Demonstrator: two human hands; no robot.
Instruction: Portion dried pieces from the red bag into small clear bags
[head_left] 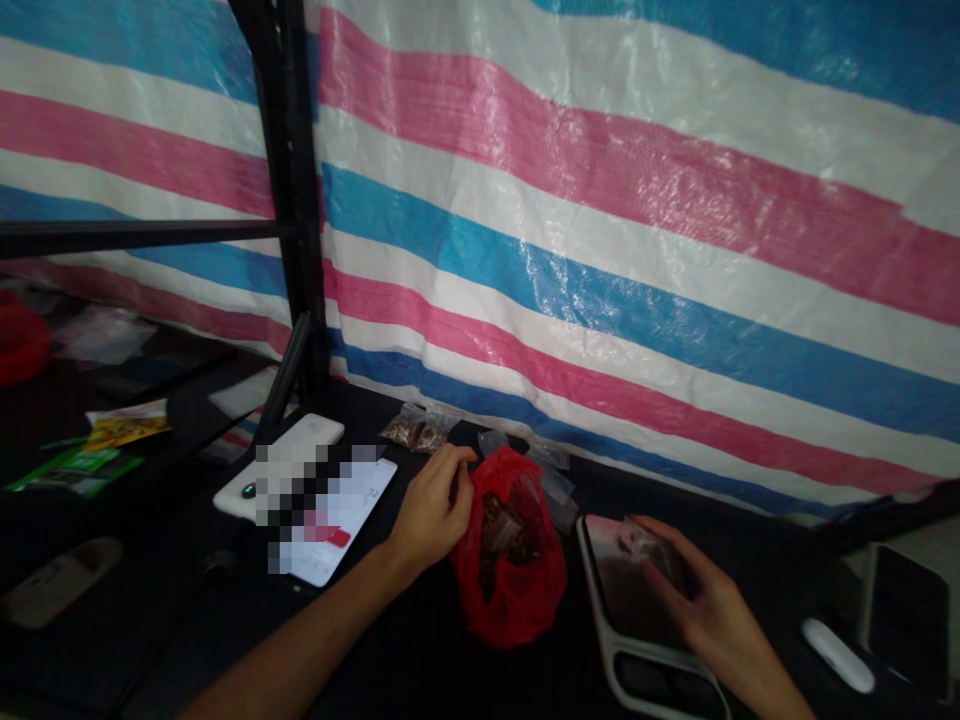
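My left hand (435, 505) is at the left rim of a red plastic bag (514, 610), its fingers curled and closed against the edge. The bag stands open with small brown pieces and a small clear packet (504, 535) inside. My right hand (701, 590) grips a small clear plastic bag (660, 555) over the dark plate of a white-edged digital scale (615, 590). What this small bag contains is hard to make out. Behind my left hand lie small filled zip bags (416, 432), and flat clear bags (555, 485) lie behind the red bag.
Left of my left hand lie a lit smartphone (345, 530) and a white device (300, 450). A black frame post (300, 250) rises behind them. At far left are green (82, 470) and yellow packets (127, 425). A white oblong object (838, 655) lies right of the scale.
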